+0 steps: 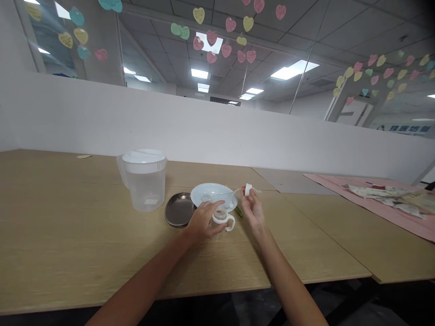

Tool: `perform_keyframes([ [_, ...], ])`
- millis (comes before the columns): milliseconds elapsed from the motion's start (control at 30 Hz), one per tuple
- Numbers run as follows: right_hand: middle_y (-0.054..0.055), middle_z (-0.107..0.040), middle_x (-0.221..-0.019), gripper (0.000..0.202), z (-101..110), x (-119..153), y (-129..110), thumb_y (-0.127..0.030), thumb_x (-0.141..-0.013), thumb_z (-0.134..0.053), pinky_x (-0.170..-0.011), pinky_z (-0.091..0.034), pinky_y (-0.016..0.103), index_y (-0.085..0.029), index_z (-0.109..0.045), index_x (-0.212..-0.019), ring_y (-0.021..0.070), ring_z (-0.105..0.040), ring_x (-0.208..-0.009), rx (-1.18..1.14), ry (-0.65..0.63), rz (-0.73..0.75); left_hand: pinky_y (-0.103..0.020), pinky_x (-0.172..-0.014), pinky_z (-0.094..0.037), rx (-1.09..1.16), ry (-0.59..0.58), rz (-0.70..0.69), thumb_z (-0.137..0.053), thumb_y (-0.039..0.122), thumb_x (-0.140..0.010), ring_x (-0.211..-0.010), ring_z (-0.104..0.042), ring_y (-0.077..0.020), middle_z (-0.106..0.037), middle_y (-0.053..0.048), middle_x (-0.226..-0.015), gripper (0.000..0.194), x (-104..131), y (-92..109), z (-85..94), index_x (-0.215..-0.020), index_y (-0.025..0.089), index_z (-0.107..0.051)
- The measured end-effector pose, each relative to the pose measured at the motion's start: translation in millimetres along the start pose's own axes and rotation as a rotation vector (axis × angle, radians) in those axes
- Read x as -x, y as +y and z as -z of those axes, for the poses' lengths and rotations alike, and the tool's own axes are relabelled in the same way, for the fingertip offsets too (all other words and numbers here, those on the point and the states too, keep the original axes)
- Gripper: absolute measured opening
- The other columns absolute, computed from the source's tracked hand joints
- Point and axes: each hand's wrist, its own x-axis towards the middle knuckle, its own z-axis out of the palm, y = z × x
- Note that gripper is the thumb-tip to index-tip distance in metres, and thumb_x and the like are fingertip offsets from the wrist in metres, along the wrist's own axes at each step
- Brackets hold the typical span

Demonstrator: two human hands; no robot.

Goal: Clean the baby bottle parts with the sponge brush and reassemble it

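Observation:
My left hand [201,220] is wrapped round a small clear bottle [220,215] with a white handle on its right side. The bottle stands upright near the table's middle, its mouth uncovered. Raised to the right of it, my right hand [253,209] pinches a white cap [248,189]. A thin pale tube hangs from the cap to the left, over a light blue bowl [204,189]. Some small clear and white pieces lie in the bowl, too small to name. Behind my right fingers, a slim green object [239,212] is partly hidden.
A round metal dish [179,209] touches or nearly touches the bowl's left side. Farther left stands a translucent lidded pitcher [147,185]. A pink cloth [335,186] with packets on it lies at the far right. A white wall [204,131] runs behind the wooden table [84,235].

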Motion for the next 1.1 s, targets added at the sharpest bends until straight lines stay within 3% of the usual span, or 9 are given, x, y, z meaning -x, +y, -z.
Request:
perform_keyframes([
  [200, -0.002, -0.063, -0.088, 0.027, -5.6, 3.1, 8.8, -0.027, -0.067, -0.074, -0.088, -0.051, 0.028, -0.024, -0.055, -0.086, 0.0141, -0.061, -0.092, 0.051, 0.133, 0.052, -0.038, -0.085, -0.043, -0.004, 0.000, -0.016, -0.058, 0.043, -0.076, -0.092, -0.056, -0.0243, -0.061, -0.009, -0.099, 0.057, -0.4, 0.7, 0.4, -0.126, 0.019, -0.045],
  [367, -0.002, -0.060, -0.086, 0.043, -15.9, 8.2, 14.2, -0.028, -0.062, -0.077, -0.071, -0.051, 0.028, -0.024, -0.049, -0.094, 0.0142, -0.059, -0.077, 0.376, 0.252, 0.180, -0.037, -0.086, -0.042, 0.002, 0.007, -0.011, -0.058, 0.042, -0.076, -0.093, -0.055, -0.0238, -0.061, -0.008, -0.101, 0.055, -0.4, 1.3, 1.0, -0.126, 0.021, -0.045],
  [467, 0.000, -0.059, -0.082, 0.038, -21.7, 12.9, 16.8, -0.029, -0.063, -0.074, -0.072, -0.048, 0.031, -0.021, -0.050, -0.092, 0.0163, -0.056, -0.076, 0.690, 0.156, 0.288, -0.038, -0.087, -0.042, -0.007, 0.004, -0.009, -0.058, 0.044, -0.076, -0.093, -0.056, -0.0242, -0.061, -0.008, -0.100, 0.055, -0.3, 0.9, 0.7, -0.125, 0.020, -0.045],
  [567, 0.004, -0.056, -0.092, 0.026, -24.5, 19.3, 18.2, -0.029, -0.069, -0.066, -0.083, -0.044, 0.036, -0.021, -0.053, -0.091, 0.0202, -0.053, -0.089, 0.945, 0.008, 0.424, -0.038, -0.087, -0.042, -0.010, 0.007, -0.025, -0.058, 0.044, -0.077, -0.093, -0.056, -0.0245, -0.062, -0.009, -0.101, 0.056, -0.6, 0.1, 0.1, -0.125, 0.020, -0.046],
  [700, 0.007, -0.049, -0.111, 0.017, -24.3, 26.8, 17.9, -0.026, -0.075, -0.057, -0.091, -0.039, 0.038, -0.023, -0.057, -0.092, 0.0230, -0.049, -0.105, 1.171, -0.159, 0.430, -0.037, -0.086, -0.042, -0.011, -0.002, -0.032, -0.058, 0.044, -0.077, -0.094, -0.055, -0.0247, -0.061, -0.009, -0.104, 0.056, -1.2, -0.4, -0.4, -0.125, 0.020, -0.045],
  [933, 0.008, -0.052, -0.117, 0.018, -21.0, 25.0, 16.6, -0.024, -0.078, -0.053, -0.096, -0.034, 0.040, -0.023, -0.057, -0.096, 0.0244, -0.047, -0.111, 1.270, -0.131, 0.529, -0.037, -0.086, -0.042, -0.013, -0.001, -0.040, -0.058, 0.043, -0.077, -0.092, -0.055, -0.0240, -0.062, -0.008, -0.102, 0.054, -1.3, 0.3, -0.2, -0.125, 0.019, -0.046],
  [1100, 0.008, -0.062, -0.099, 0.020, -24.8, 24.8, 15.8, -0.032, -0.075, -0.061, -0.093, -0.034, 0.043, -0.022, -0.059, -0.092, 0.0262, -0.052, -0.098, 1.377, -0.171, 0.456, -0.036, -0.087, -0.041, -0.007, 0.009, -0.056, -0.058, 0.043, -0.078, -0.095, -0.055, -0.0236, -0.062, -0.008, -0.107, 0.053, -0.9, -0.6, -0.6, -0.123, 0.019, -0.047],
])
